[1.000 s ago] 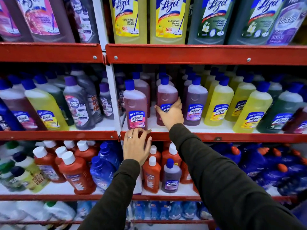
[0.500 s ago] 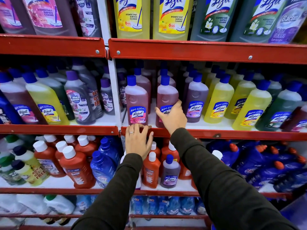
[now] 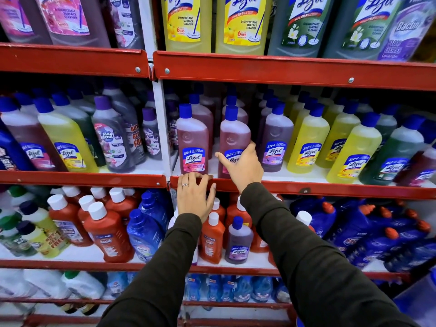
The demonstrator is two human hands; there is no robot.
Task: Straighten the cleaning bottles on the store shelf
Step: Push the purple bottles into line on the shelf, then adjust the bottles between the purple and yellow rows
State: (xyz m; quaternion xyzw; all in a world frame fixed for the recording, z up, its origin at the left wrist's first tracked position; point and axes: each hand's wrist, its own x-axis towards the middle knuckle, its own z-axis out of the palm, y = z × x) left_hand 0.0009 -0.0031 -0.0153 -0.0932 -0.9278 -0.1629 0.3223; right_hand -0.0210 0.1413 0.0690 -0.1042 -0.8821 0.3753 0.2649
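Observation:
Two pink Lizol bottles with blue caps stand at the front of the middle shelf. My right hand point(image 3: 243, 165) wraps around the lower body of the right pink bottle point(image 3: 233, 135), thumb on its label, fingers behind its right side. The left pink bottle point(image 3: 192, 138) stands upright beside it, label facing out. My left hand point(image 3: 194, 197) lies flat with fingers curled over the red shelf lip point(image 3: 306, 187), just below the left pink bottle, and holds no bottle.
A purple Lizol bottle point(image 3: 276, 140) and rows of yellow bottles point(image 3: 306, 140) and green ones stand to the right. The white upright post point(image 3: 162, 128) borders the left. Red bottles point(image 3: 107, 232) and blue bottles fill the shelf below; large bottles stand above.
My right hand has shifted slightly right and closed further around the right pink bottle. The view has drifted up a little. My left hand stays on the shelf lip.

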